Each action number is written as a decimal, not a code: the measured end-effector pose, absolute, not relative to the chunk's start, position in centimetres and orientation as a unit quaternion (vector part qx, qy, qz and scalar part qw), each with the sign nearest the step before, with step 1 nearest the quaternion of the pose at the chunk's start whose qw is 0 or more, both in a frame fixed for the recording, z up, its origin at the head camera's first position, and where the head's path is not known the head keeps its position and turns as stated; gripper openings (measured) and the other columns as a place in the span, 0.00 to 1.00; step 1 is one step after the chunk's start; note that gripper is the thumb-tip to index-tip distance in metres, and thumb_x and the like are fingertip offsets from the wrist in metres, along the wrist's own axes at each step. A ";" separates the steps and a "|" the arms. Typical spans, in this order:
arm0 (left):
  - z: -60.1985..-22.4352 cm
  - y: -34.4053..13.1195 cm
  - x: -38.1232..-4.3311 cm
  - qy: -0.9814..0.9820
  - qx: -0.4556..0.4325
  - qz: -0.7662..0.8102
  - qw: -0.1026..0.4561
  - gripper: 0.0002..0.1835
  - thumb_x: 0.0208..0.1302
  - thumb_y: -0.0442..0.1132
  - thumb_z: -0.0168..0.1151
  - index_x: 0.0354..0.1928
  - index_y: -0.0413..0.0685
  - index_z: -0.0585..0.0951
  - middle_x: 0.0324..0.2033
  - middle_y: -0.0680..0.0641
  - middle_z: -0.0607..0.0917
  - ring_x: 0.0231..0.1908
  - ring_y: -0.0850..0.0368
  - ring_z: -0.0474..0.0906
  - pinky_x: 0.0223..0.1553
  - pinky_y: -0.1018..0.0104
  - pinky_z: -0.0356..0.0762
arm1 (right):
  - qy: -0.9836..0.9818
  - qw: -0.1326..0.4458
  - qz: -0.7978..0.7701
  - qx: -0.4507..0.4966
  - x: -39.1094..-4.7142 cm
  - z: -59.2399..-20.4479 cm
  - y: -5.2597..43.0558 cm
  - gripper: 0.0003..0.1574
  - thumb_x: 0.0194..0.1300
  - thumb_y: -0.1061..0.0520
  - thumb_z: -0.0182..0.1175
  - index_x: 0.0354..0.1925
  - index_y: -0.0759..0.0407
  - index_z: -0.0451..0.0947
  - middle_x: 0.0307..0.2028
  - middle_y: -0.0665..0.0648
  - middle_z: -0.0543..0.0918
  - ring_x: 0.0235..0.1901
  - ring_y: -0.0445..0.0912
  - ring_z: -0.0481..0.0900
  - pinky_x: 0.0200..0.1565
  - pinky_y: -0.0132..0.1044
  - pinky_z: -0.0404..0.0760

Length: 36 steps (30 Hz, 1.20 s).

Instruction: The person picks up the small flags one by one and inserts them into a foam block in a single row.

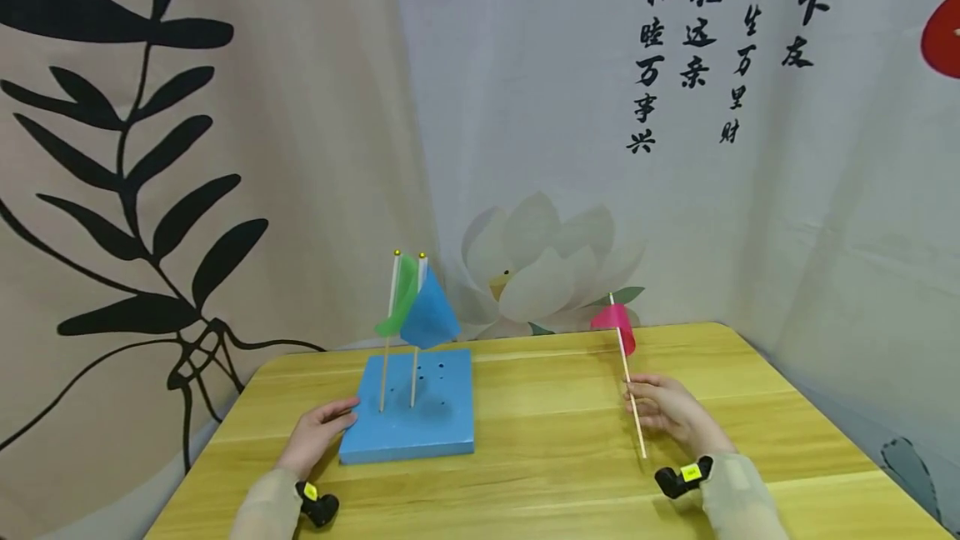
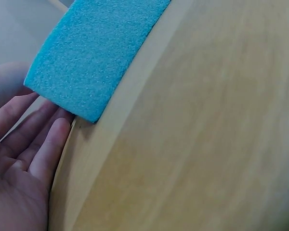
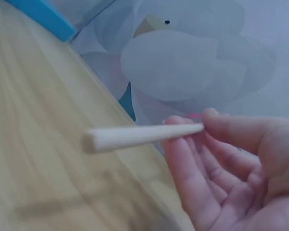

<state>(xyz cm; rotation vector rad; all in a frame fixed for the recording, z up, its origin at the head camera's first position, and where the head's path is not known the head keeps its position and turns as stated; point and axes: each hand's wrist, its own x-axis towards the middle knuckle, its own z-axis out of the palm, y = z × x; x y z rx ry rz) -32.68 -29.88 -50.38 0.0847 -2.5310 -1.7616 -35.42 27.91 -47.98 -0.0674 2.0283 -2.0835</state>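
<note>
My left hand [image 1: 318, 437] rests against the left side of a blue foam block [image 1: 450, 433] with holes in its top. In the left wrist view its fingers lie fairly straight along the foam's edge, the thumb at a corner. Two small flags, one green [image 1: 406, 294] and one blue [image 1: 431, 312], stand upright on wooden sticks in the block. To the right, my right hand [image 1: 670, 409] pinches the stick [image 3: 135, 137] of a pink flag [image 1: 617, 324] between thumb and fingers. That stick leans, its lower end pointing toward the near side of the table.
Both the block and my hands are at a yellow wood-grain table [image 1: 547, 440]. Behind it hangs a pale curtain [image 1: 510, 107] printed with dark leaves, a lotus and writing. Each wrist wears a small black camera, such as the right one [image 1: 678, 480].
</note>
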 end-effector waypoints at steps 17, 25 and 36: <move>-50.1 -30.0 -32.4 -0.816 0.035 -0.577 0.021 0.25 0.67 0.43 0.63 0.62 0.38 0.76 0.60 0.37 0.75 0.45 0.56 0.79 0.40 0.63 0.80 | 0.619 -0.050 -0.783 -0.029 -34.7 -45.6 23.5 0.09 0.70 0.60 0.58 0.47 0.49 0.77 0.35 0.55 0.83 0.36 0.49 0.85 0.37 0.42 0.86; -50.1 -29.8 -32.3 -0.819 0.026 -0.573 0.017 0.26 0.67 0.44 0.62 0.62 0.38 0.76 0.60 0.37 0.75 0.52 0.51 0.78 0.48 0.62 0.80 | 0.602 -0.095 -0.791 -0.053 -34.2 -44.9 22.8 0.11 0.70 0.59 0.58 0.49 0.47 0.77 0.35 0.52 0.83 0.35 0.45 0.84 0.38 0.41 0.86; -50.2 -29.9 -32.5 -0.814 0.020 -0.580 0.021 0.26 0.68 0.43 0.62 0.63 0.34 0.74 0.61 0.36 0.75 0.47 0.58 0.79 0.45 0.68 0.79 | 0.581 -0.130 -0.801 -0.060 -34.1 -44.8 22.3 0.10 0.68 0.60 0.61 0.45 0.47 0.81 0.35 0.58 0.84 0.33 0.47 0.85 0.34 0.41 0.87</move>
